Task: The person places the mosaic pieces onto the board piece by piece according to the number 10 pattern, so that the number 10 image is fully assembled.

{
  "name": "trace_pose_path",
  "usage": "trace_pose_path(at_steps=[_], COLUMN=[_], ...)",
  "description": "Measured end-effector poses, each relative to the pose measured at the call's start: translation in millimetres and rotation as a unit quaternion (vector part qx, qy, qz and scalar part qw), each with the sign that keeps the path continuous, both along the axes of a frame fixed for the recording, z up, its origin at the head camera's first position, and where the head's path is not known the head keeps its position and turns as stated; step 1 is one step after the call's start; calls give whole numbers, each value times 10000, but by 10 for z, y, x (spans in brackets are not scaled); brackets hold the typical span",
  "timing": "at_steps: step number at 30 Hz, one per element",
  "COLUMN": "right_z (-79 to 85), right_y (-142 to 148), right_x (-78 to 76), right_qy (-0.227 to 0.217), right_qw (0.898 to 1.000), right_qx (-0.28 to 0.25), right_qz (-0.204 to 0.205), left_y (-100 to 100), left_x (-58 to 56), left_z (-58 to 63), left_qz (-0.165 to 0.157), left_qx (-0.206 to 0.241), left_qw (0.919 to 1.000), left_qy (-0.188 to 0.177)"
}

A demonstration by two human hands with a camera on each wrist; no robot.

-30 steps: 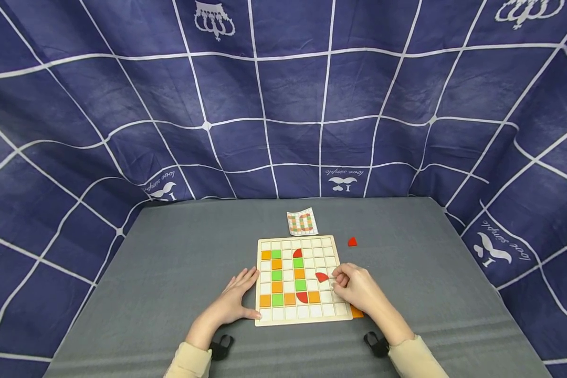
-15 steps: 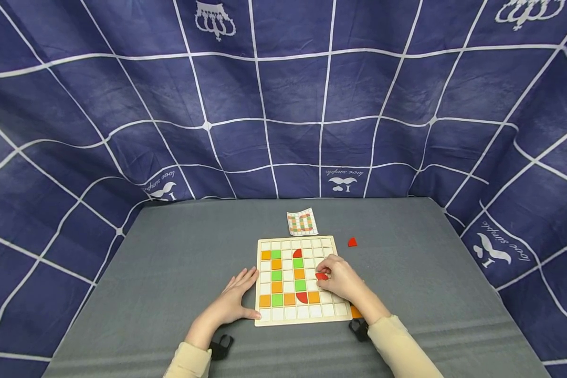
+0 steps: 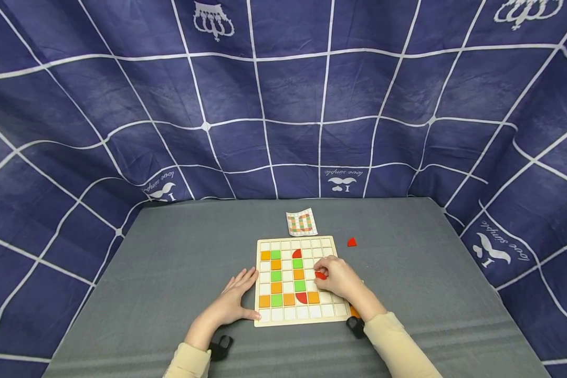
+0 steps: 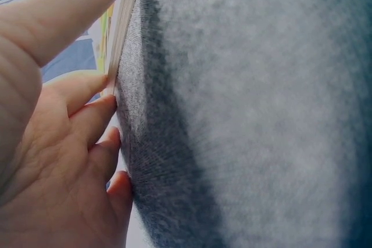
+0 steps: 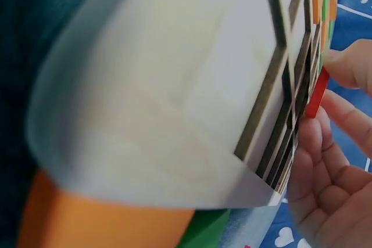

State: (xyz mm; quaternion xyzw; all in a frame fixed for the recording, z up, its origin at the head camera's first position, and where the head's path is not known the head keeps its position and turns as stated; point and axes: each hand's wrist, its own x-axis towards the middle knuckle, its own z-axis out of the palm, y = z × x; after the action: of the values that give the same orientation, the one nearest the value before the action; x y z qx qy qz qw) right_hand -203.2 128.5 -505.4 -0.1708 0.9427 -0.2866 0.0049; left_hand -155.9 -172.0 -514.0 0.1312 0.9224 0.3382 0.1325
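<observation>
A pale wooden grid board lies on the grey table, with orange and green square tiles and red quarter-round tiles set in some cells. My right hand is over its right half and pinches a red quarter-round tile between thumb and fingers. In the right wrist view the red tile stands on edge, close over the grid. My left hand rests at the board's left edge, fingers spread straight; in the left wrist view the fingertips of the left hand touch the board's side.
A small printed card with a coloured grid pattern lies behind the board. Another red quarter-round tile is on the table at the board's right. An orange piece shows at the front right corner, partly covered by my right forearm.
My right hand has moved left over the board, and its fingers now close around the red tile rather than at its right tip. The left hand has stayed in place.
</observation>
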Motion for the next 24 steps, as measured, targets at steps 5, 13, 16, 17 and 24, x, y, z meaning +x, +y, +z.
trace_pose_path(at_steps=[5,13,16,17,24], right_z=[16,44,36,31,31], right_y=[26,88,109,114,87], right_x=[24,108,153,171,276], right_qy=[-15,-366,-475,-427,-104], right_qw=[9998,9984,9980,9985,9993], right_qx=[-189,-398,-315,-263,237], right_qz=[8,-153,-255,-237,-258], left_y=[-3,-8,-8,-7,-4], left_x=[0,-13,-13,-13,-17], left_z=[-5,-15,-19,-18,-18], left_qz=[-5,-19,-30,-28,-31], left_qx=[-10,-15,-44,-45,-60], left_qw=[10000,10000,10000,10000,10000], left_qy=[4,31,36,36,62])
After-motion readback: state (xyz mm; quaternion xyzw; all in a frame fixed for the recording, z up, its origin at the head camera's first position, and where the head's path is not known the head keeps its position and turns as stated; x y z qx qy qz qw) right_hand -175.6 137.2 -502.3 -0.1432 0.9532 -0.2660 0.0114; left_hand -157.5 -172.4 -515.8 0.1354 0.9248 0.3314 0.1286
